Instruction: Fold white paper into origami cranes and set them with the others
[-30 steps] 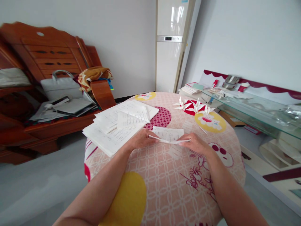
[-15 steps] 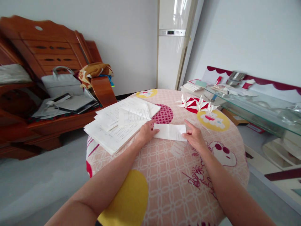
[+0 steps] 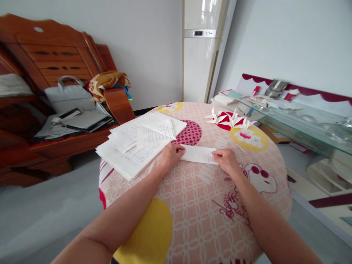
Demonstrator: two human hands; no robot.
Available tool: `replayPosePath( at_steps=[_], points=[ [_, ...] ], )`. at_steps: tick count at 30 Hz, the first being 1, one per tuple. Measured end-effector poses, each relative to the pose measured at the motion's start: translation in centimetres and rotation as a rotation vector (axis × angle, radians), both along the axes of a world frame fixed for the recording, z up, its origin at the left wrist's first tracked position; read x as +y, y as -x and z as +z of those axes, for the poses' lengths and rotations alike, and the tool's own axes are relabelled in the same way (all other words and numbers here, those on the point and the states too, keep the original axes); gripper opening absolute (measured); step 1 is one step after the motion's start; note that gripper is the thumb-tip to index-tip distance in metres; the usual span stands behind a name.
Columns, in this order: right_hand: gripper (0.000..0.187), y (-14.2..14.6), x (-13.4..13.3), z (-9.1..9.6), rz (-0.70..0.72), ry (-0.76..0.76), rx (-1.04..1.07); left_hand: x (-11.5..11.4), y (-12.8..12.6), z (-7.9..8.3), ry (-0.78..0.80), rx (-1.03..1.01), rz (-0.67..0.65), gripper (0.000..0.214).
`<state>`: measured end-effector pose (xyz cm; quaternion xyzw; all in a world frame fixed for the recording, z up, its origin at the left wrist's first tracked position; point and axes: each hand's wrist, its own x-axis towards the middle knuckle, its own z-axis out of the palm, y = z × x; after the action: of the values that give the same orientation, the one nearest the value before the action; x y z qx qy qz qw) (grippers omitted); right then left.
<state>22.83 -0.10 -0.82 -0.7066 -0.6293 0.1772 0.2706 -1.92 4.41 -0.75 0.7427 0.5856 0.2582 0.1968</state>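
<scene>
Head view, bench: round bench [image 3: 198, 216] under a pink patterned cloth [image 3: 189, 190]; written sheets [image 3: 129, 146] piled at left, white folded paper figures [image 3: 233, 119] on the far right.
Room: carved wooden seat [image 3: 59, 44] with a grey bag [image 3: 68, 97] on the left, tall white unit [image 3: 199, 66] behind, glass shelf [image 3: 310, 124] to the right.
Paper strip: lies flat at mid-bench, just right of the sheets.
Hands: left hand [image 3: 172, 156] and right hand [image 3: 226, 160] apart, each pinching one end of the paper strip [image 3: 196, 154].
Since half a second ago: the right hand's outstretched finger has curled in to the strip.
Edges: the sheets' left corner reaches the bench rim; the figures stand short of the far-right rim.
Room to move: cloth spreads between the forearms toward the near side.
</scene>
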Motion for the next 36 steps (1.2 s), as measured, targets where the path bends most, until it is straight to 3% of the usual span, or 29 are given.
replayPosePath(
  at_steps=[8,36],
  points=[
    [0.027,-0.17,-0.1,0.26,-0.05,0.059,0.027,-0.24,0.26,0.4,0.028,0.012,-0.001,0.023],
    [0.029,-0.17,-0.01,-0.38,-0.09,-0.013,0.055,0.5,0.33,-0.29,0.05,-0.069,0.035,0.022]
  ],
)
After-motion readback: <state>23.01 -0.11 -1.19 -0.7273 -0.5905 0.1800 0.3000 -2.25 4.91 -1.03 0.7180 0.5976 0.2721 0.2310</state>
